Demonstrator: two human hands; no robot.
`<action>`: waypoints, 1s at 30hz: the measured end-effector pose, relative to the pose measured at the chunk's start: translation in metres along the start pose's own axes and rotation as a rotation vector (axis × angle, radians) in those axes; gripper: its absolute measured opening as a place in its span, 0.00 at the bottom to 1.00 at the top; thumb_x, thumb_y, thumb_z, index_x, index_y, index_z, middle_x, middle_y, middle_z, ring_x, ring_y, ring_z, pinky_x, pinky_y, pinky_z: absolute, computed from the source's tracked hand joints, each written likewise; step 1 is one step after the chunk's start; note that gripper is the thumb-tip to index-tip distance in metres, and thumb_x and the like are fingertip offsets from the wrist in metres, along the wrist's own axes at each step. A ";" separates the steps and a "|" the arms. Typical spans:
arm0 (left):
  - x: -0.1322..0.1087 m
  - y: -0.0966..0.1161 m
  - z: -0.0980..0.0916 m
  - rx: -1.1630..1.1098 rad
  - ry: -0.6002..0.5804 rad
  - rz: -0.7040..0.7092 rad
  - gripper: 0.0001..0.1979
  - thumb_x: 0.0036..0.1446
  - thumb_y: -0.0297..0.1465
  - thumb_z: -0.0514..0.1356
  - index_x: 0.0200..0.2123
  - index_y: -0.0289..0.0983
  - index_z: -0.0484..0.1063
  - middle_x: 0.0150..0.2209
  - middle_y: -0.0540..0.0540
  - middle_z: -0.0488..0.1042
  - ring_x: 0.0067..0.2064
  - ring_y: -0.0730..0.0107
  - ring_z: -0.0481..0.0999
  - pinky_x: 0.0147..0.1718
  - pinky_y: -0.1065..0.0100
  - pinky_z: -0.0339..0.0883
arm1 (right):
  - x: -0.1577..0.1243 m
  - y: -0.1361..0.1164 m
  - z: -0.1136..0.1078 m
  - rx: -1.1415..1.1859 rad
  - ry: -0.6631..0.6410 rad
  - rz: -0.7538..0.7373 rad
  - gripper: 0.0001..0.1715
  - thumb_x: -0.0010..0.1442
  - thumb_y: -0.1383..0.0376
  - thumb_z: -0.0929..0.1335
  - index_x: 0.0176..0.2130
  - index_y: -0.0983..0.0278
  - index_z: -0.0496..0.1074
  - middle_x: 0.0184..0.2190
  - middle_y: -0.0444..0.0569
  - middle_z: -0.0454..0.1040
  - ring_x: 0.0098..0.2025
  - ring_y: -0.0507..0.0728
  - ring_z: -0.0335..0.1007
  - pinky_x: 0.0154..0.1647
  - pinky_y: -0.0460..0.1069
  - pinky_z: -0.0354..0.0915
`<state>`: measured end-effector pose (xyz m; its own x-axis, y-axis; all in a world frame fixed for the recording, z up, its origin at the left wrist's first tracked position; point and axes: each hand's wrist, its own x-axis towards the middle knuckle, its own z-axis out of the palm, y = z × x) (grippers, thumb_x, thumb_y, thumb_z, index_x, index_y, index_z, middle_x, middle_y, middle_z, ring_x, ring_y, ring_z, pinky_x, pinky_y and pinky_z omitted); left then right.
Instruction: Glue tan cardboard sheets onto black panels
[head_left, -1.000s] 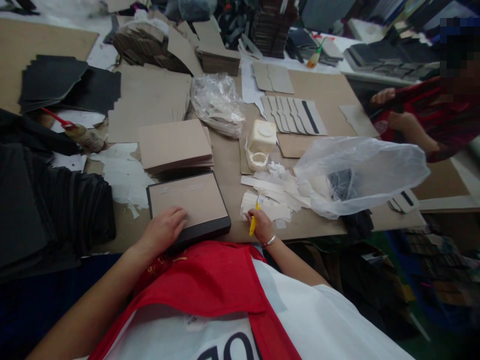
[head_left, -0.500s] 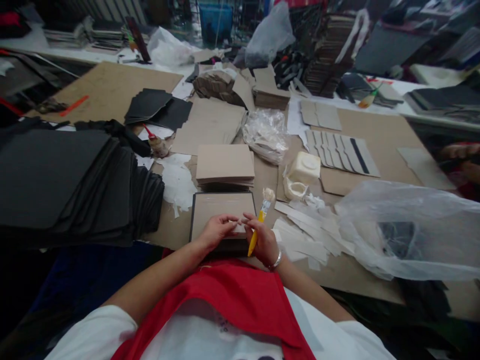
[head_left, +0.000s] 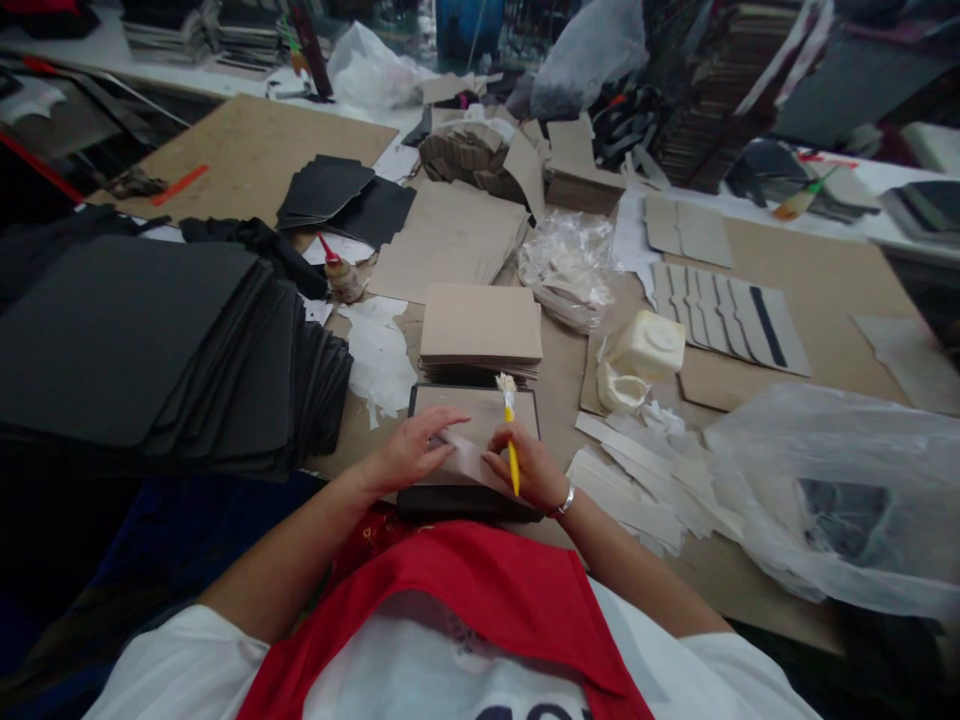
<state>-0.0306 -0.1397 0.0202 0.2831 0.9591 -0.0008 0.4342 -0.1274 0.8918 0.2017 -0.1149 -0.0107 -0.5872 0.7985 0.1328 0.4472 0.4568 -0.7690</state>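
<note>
A pale paper strip [head_left: 474, 462] slants between my two hands, over a brown board with a black border [head_left: 487, 403]. My left hand [head_left: 405, 452] has its thumb on the strip's left end, the index finger stretched out above it. In my right hand [head_left: 529, 465] is a yellow-handled brush [head_left: 511, 430], bristles pointing away from me and whitish. That hand's fingertips also touch the strip's right end. Just beyond the board sits a stack of brown boards [head_left: 481, 322]. A black edge [head_left: 465, 503] shows below the strip.
Black sheets [head_left: 135, 340] are piled at left. A red-tipped glue bottle [head_left: 343, 272] stands behind them. On the right are a cut-open white plastic jug [head_left: 651, 345], loose paper strips [head_left: 637, 480] and a clear plastic bag [head_left: 840, 490]. Cardboard sheets [head_left: 450, 235] lie farther back.
My hands have moved apart, and the paper strip now shows stretched at a slant between them. The brush has turned more upright. The whole view has shifted, so the table appears farther right.
</note>
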 end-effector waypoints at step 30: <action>0.022 -0.053 0.007 -0.148 0.425 -0.408 0.20 0.50 0.36 0.59 0.47 0.34 0.67 0.25 0.53 0.71 0.23 0.75 0.70 0.25 0.72 0.65 | 0.021 0.050 -0.001 -0.392 0.296 0.255 0.11 0.59 0.58 0.62 0.40 0.62 0.62 0.30 0.49 0.70 0.27 0.55 0.67 0.28 0.49 0.61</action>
<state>-0.0411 -0.1136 -0.0301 -0.2611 0.9439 -0.2020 0.3035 0.2790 0.9111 0.2122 -0.0755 -0.0458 -0.2379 0.9532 0.1867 0.8011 0.3012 -0.5172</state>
